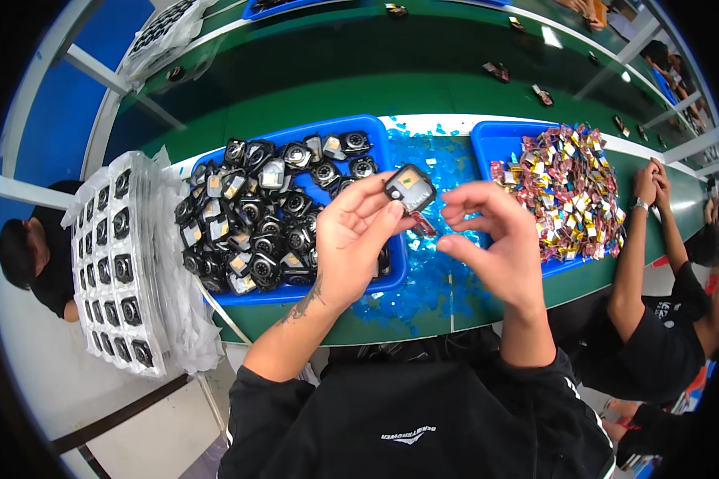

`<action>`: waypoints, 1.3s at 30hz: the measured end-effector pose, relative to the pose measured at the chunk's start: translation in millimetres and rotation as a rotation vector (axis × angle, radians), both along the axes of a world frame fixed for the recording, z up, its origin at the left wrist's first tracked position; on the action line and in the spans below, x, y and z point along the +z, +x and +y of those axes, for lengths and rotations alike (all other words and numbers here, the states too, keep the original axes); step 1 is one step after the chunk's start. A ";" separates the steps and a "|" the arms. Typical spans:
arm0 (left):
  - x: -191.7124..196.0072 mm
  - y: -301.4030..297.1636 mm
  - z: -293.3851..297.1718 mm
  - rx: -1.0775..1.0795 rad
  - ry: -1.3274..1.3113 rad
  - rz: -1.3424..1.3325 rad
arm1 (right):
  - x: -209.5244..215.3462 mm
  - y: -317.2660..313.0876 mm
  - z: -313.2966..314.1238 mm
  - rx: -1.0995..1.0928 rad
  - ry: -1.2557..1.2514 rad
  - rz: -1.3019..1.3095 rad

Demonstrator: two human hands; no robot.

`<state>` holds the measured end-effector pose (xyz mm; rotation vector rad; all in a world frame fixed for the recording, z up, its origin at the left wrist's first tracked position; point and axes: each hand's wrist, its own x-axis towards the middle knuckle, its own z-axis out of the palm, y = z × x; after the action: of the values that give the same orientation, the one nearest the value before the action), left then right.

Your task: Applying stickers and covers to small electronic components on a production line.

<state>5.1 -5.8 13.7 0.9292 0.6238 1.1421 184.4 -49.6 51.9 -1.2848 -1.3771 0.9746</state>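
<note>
While the left hand (358,239) holds a small black square housing (410,188) between thumb and fingertips, raised above the desk (527,291), the right hand (491,235) is just beside it, half curled, with the fingers near the piece but grasping nothing that I can see. A small reddish bit (423,226) shows below the housing, between the two hands; I cannot tell if it is fixed to the piece or loose. Under the left hand stands a blue tray (379,132) full of similar black housings (256,215), and to the right a second blue tray (491,140) is heaped with small red and gold parts (571,188). Between the trays the green desk is covered with blue film scraps (431,279). At the far left a stack of clear blister trays (116,263) keeps more black parts in rows. Another person's forearm (635,255) leans on the desk edge at the right. In my judgement the grip is light and only at the corners, so the housing could slip and drop among the scraps or into the full tray, where it would mix with the others. The reddish bit, if loose, could also fall and get lost in the blue film.
</note>
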 end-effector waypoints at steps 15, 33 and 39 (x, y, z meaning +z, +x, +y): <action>4.5 -15.6 -0.7 0.013 0.710 0.712 | -14.6 0.9 -1.7 0.136 -0.137 0.317; -4.9 -1.3 -7.8 -0.174 0.061 0.181 | -31.5 -15.9 -3.4 -0.180 0.056 0.039; -5.7 2.6 -12.4 -0.137 0.005 0.161 | -47.6 -21.6 -6.6 -0.259 0.180 -0.050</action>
<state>7.7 -18.2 8.0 1.0597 0.6769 0.9532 162.8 -56.2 4.3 -1.3187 -1.2671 0.6322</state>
